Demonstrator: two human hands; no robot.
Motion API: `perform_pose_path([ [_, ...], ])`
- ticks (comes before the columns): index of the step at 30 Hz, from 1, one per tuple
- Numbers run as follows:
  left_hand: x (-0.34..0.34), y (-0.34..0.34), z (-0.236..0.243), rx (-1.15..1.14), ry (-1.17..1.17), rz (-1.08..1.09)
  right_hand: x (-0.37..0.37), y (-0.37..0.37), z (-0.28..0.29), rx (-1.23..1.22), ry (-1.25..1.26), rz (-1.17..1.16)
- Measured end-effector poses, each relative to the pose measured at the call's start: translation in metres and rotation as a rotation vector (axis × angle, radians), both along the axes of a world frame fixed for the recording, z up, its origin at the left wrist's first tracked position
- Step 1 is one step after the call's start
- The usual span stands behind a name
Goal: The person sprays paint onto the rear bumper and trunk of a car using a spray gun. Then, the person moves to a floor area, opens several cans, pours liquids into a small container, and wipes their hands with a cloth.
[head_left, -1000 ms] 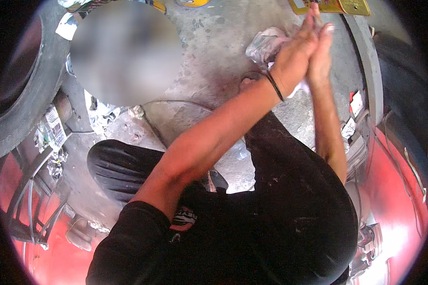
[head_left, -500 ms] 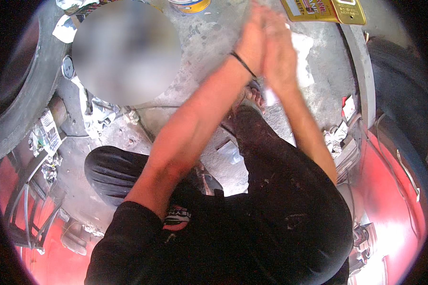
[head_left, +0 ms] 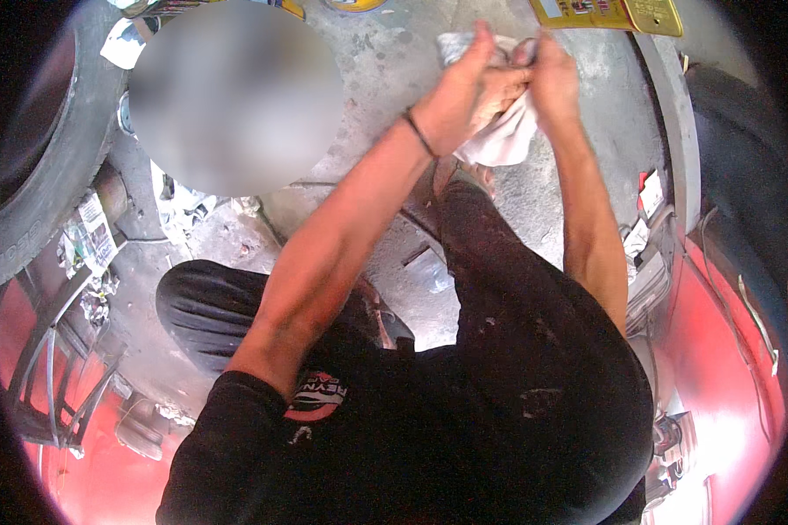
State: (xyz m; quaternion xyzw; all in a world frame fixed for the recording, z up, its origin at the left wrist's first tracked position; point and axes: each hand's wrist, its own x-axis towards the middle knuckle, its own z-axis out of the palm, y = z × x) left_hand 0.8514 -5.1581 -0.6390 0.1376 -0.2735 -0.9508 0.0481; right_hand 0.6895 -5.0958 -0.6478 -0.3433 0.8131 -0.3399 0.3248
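In front of me, near the top of the view, my two hands meet at a white cloth (head_left: 506, 140). Bunched parts of it show beyond and below my left hand (head_left: 466, 94). That hand's thumb stands apart while its fingers stretch toward my right hand, against the cloth. Closed fingers of my right hand (head_left: 553, 83) grip the cloth near my left fingertips. Folds hide part of the contact. A dark band (head_left: 418, 133) circles my left wrist.
A yellow metal can (head_left: 608, 15) lies at the far right, and a tyre (head_left: 52, 157) stands at left. Crumpled newspaper (head_left: 92, 236) litters the left floor. Red curved panels (head_left: 718, 350) flank both sides. A blurred round patch covers the upper left.
My hands, pressed together over the cloth before, have drawn slightly apart and nearer to me. The left thumb has spread, and more of the cloth now shows between the hands.
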Motion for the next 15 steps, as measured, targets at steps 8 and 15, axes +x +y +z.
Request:
perform_pose_path([
  [8, -0.059, -0.007, -0.025, 0.143, -0.070, 0.750, 0.025, -0.022, 0.003, -0.243, 0.153, 0.074],
  [15, -0.044, -0.026, -0.053, 0.482, -0.130, 0.666, 0.088, -0.013, 0.058, -0.448, 0.191, 0.198],
])
